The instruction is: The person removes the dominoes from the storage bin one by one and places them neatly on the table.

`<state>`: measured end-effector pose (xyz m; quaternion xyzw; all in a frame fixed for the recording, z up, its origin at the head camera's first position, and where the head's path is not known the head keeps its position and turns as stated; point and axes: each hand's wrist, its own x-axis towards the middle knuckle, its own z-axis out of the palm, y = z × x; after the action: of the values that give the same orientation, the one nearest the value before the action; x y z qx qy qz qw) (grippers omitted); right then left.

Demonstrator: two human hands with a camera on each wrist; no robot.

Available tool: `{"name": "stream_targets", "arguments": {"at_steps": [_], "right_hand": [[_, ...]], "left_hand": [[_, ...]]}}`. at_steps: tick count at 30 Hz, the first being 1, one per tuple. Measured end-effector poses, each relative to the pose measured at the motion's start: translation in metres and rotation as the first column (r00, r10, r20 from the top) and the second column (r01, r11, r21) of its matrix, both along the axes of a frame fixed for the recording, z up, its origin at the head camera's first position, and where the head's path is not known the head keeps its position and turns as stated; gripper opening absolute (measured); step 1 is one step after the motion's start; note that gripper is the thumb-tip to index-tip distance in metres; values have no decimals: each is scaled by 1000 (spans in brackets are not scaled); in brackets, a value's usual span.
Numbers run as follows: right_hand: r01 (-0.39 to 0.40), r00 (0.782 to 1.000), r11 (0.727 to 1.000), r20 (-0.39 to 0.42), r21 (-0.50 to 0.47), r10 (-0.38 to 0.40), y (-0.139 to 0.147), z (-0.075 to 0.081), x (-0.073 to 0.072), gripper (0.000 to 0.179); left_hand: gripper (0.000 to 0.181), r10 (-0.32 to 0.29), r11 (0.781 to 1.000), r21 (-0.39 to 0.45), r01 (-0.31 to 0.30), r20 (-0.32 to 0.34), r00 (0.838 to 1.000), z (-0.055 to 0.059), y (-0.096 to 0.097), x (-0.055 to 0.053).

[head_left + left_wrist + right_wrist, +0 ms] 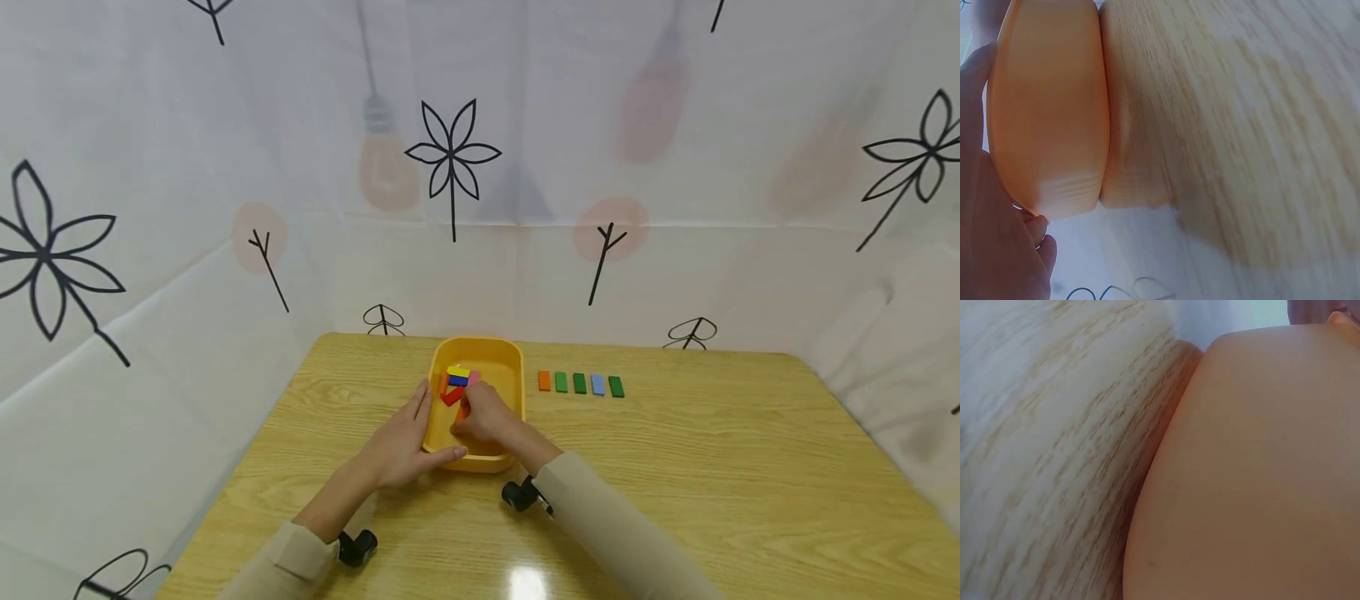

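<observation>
A yellow-orange plastic tray (512, 375) stands on the table. My left hand (401, 442) rests along its left side with straight fingers, the thumb lying over the near rim. Reaching down inside, my right hand (487, 414) has curled fingers and pinches an orange block (462, 412), which those fingers partly cover. Just beyond it in the tray lie a red block (453, 396), a blue block (458, 381), a yellow block (458, 372), a pink block (474, 377) and another orange block (444, 384). The left wrist view shows the left hand (997, 231) against the tray's rim.
Right of the tray, several blocks stand in a spaced row: an orange one (544, 381), green ones such as the light green block (561, 382), and a light blue one (597, 385). The wooden table (712, 467) meets a patterned white cloth (525, 275) behind.
</observation>
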<state>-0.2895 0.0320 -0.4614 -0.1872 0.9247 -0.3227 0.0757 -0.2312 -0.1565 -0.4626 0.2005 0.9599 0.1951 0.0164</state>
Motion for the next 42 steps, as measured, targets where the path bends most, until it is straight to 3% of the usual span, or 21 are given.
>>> {"name": "stream_targets", "arguments": {"at_steps": [8, 20, 34, 42], "right_hand": [[-57, 998, 998, -23, -17, 57, 1, 1, 1, 33], [-74, 997, 992, -32, -100, 71, 9, 12, 2, 35], [-148, 983, 979, -128, -142, 130, 30, 29, 19, 31], [-108, 987, 981, -136, -161, 86, 42, 36, 23, 32]], "left_hand": [[118, -2, 1000, 3, 2, 4, 1000, -1, -1, -1], [120, 1, 1000, 5, -1, 7, 1000, 1, 0, 1], [120, 10, 1000, -2, -10, 15, 1000, 1, 0, 2], [122, 18, 1000, 15, -18, 30, 999, 1, 0, 1]]}}
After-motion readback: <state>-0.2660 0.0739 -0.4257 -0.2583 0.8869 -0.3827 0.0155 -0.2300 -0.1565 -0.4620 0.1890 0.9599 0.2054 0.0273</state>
